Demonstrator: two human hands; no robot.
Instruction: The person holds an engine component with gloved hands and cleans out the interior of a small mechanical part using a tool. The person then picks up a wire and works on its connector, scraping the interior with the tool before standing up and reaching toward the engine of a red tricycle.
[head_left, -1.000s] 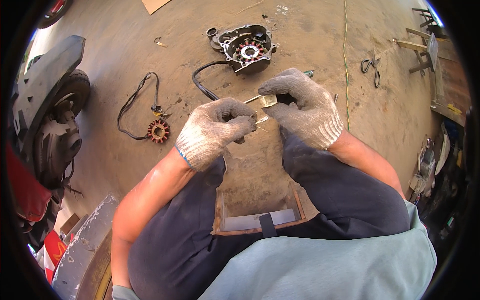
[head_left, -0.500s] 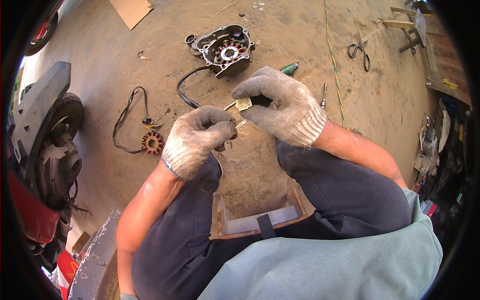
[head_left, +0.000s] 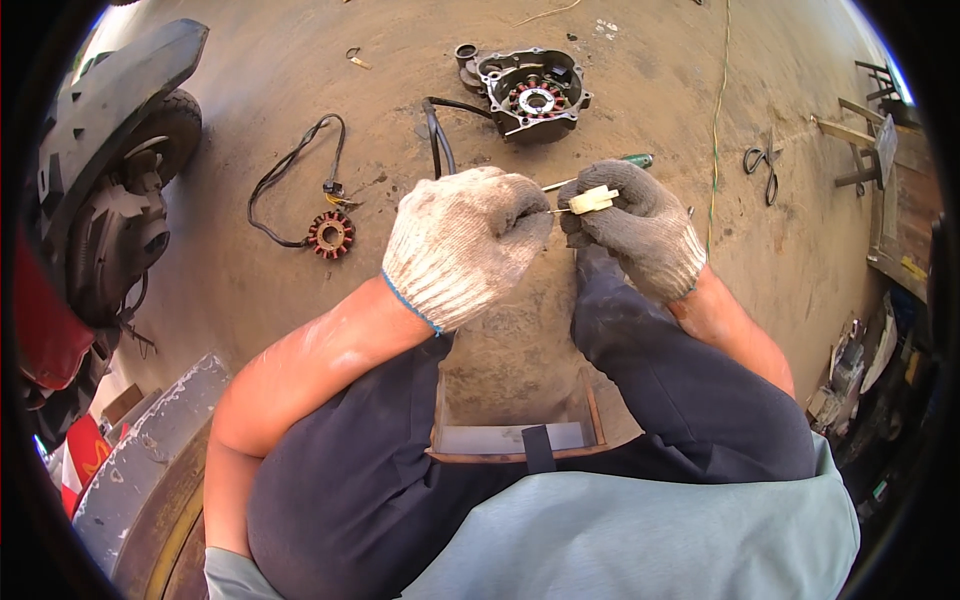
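Both my hands wear dirty white knit gloves and meet over my knees. My right hand (head_left: 640,225) pinches a small cream plastic connector (head_left: 591,199). My left hand (head_left: 465,245) is closed around a thin wire or pin that runs into that connector. Beyond my hands, a black cable (head_left: 436,135) leads across the floor toward an engine cover with a stator inside (head_left: 531,92). A green-handled screwdriver (head_left: 625,162) lies on the floor just behind my right hand.
A loose copper stator with black leads (head_left: 328,233) lies on the concrete at left. A motorcycle wheel and fender (head_left: 120,170) stand at far left. Scissors (head_left: 764,165) and a wooden bench (head_left: 895,200) are at right. A metal stool edge (head_left: 515,440) shows between my legs.
My view has dropped and shifted, so the floor parts sit higher in the picture. My hands have kept working the connector, with the left hand now closer against it.
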